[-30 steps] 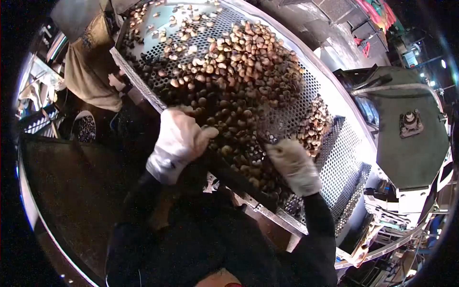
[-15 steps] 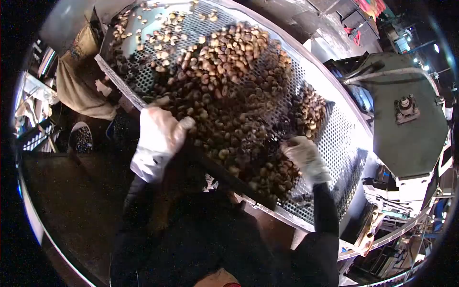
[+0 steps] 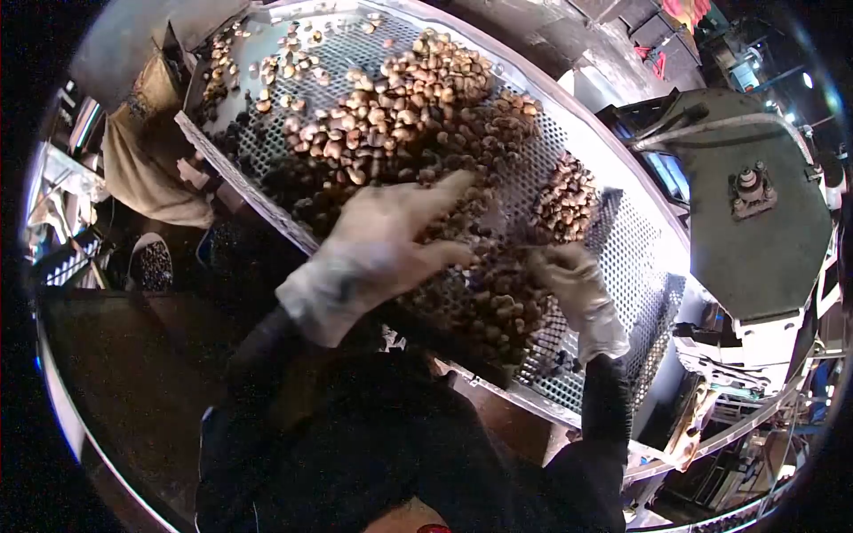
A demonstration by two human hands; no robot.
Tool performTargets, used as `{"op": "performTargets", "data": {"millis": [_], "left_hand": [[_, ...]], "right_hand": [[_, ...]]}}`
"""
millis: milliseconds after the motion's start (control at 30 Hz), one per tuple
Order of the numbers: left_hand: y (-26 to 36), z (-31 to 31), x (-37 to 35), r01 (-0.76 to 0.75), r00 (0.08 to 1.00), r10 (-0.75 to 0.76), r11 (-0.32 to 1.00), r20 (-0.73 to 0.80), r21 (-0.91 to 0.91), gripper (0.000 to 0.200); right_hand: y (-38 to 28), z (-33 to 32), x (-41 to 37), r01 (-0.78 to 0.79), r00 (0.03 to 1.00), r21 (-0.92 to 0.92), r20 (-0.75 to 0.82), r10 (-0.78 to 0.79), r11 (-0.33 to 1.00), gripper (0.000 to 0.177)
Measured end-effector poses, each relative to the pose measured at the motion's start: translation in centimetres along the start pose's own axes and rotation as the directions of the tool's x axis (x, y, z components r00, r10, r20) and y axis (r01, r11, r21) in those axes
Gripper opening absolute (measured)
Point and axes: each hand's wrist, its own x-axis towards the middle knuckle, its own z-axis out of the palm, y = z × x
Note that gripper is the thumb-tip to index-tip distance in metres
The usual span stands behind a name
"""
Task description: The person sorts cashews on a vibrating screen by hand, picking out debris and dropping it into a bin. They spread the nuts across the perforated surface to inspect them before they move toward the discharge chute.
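Observation:
Brown and tan nuts, which look like cashews in their shells [image 3: 382,120], lie heaped on a perforated metal tray [image 3: 635,235]. My left hand [image 3: 382,235], in a whitish glove, reaches over the near side of the heap, its thumb and fingers spread apart and nothing visible in them. My right hand [image 3: 573,284], gloved too, is at the heap's right edge with its fingers curled in among the nuts. Whatever lies within those fingers is hidden. A smaller pile of nuts [image 3: 567,200] sits just beyond the right hand.
A raised metal rim [image 3: 240,182] borders the tray's near left side. Burlap sacking [image 3: 147,169] hangs at the left, above a scoop-shaped container [image 3: 151,262] of dark pieces. A green machine housing [image 3: 755,222] stands close to the tray's right side.
My left hand has moved right from the tray's rim to over the nuts, its fingers spreading. My right hand has shifted only slightly. Some nuts in the heap have moved.

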Motion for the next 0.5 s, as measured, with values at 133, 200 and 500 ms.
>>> {"op": "performTargets", "data": {"millis": [133,200,500], "left_hand": [[2.6,7.9,5.6,-0.184,0.980,0.198,0.872,-0.017,-0.453,0.071],[3.5,8.5,7.7,0.323,0.938,-0.021,0.422,0.347,-0.847,0.048],[-1.7,-0.5,6.1,-0.055,0.980,-0.179,0.177,-0.087,-0.983,0.035]], "right_hand": [[-9.6,1.1,-0.6,0.122,0.988,-0.212,-0.071,-0.140,0.970,0.017],[-12.5,1.5,-1.3,-0.008,0.998,0.022,-0.064,0.009,1.000,0.026],[-0.2,-4.2,2.5,0.039,0.995,0.576,-0.101,0.024,0.817,0.062]]}}
